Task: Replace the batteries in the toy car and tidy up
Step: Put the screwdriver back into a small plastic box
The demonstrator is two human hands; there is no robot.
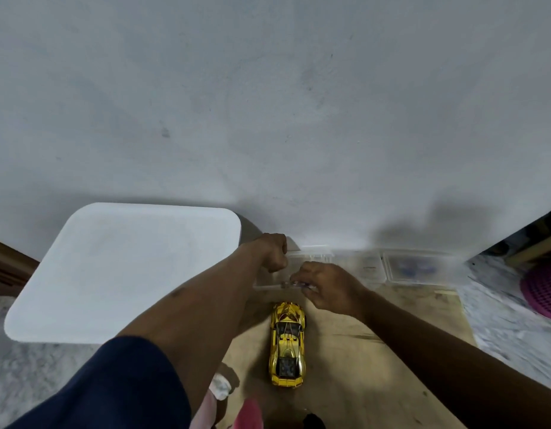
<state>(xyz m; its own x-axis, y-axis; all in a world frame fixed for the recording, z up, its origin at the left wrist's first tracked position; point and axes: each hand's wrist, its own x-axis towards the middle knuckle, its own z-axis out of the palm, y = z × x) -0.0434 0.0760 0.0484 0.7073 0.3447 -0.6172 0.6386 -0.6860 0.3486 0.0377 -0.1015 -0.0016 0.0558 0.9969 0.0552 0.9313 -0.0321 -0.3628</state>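
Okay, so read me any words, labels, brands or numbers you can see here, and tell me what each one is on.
Nothing in this picture can be read; it is too blurred.
Clear box with a label: faint reddish marks, too blurred to read.
Clear box with a lid: a blue print, too blurred to read.
Toy car: no lettering shows.

likely a home: bare white wall (268, 103), speckled floor (500, 320), pink plastic basket (543, 289), clear storage boxes (419, 266) at the wall's foot.
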